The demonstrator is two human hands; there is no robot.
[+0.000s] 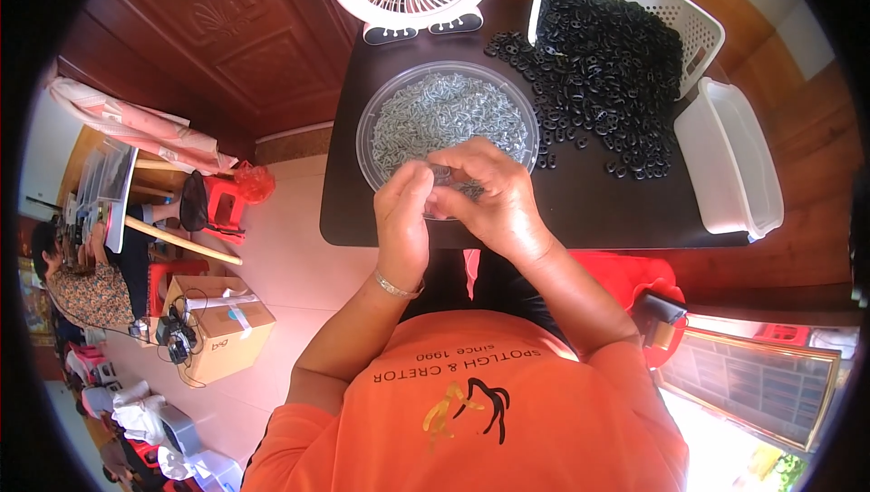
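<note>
Close together over the near rim of a round clear tub point(366, 120), my two hands meet fingertip to fingertip. A small dark piece point(440, 174) shows between them, partly covered, so its exact shape is hard to make out. My right hand point(497, 197) pinches it with thumb and bent fingers. The fingers of my left hand point(403, 211) are curled, mostly hidden behind its back, and whatever they grip is concealed. Many small silvery screws point(449, 111) fill the tub. To its right lies a heap of black oval pieces with holes point(603, 66), spilling out of a basket.
The tipped white perforated basket point(702, 34) lies at the far right of the dark table point(349, 211). A white plastic bin point(725, 161) stands at the right edge, a pink-white fan point(412, 3) at the back. On the floor left is a cardboard box point(227, 347); another person point(95, 297) sits beyond.
</note>
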